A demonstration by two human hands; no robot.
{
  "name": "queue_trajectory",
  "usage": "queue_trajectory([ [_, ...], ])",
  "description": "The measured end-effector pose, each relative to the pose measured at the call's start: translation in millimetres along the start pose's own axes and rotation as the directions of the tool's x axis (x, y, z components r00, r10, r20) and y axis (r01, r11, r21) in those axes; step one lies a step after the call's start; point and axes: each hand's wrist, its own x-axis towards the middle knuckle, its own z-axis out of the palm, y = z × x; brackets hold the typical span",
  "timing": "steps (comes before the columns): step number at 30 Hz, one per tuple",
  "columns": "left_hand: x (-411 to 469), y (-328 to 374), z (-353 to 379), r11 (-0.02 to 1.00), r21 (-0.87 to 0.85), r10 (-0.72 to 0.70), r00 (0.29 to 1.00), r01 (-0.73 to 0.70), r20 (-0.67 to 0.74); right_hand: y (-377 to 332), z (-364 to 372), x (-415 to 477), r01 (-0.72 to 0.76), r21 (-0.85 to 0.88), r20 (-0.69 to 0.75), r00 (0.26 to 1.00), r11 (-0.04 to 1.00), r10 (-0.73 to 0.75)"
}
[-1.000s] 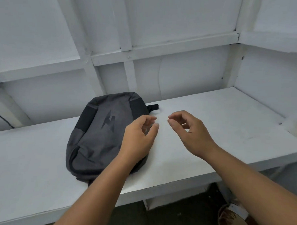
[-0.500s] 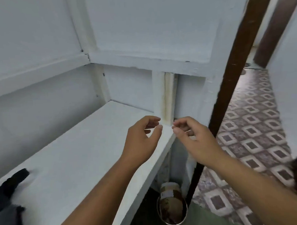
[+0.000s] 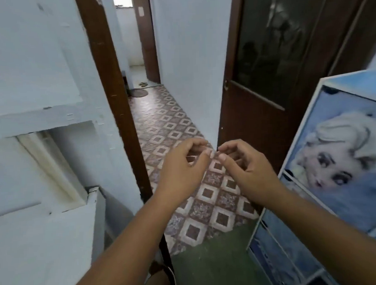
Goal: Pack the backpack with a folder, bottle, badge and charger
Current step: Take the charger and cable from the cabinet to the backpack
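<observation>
My left hand and my right hand are raised side by side in front of me, fingers curled loosely and a little apart, fingertips nearly meeting. Neither holds anything. The backpack, folder, bottle, badge and charger are all out of view. Behind my hands lies a patterned tile floor leading through a doorway.
A dark wooden door post stands left of centre, with the white shelf end to its left. A brown door is on the right. A blue cabinet with a cartoon picture fills the right side. A round tin sits on the floor below.
My view has swung far to the right, from the white shelf with the grey backpack to the doorway and hallway. My hands kept the same raised, loosely curled pose.
</observation>
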Motion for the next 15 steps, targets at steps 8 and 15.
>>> queue_trajectory([
  [8,-5.0,76.6,139.3,0.97,-0.143,0.226,0.946,-0.197,0.233,20.3,-140.8,-83.8,-0.156,-0.188,-0.371,0.926,0.97,0.077],
  [15,-51.3,164.2,259.6,0.916,-0.318,0.363,0.842,-0.245,0.399,16.0,-257.3,-188.6,-0.268,-0.21,-0.576,0.811,0.94,0.103],
])
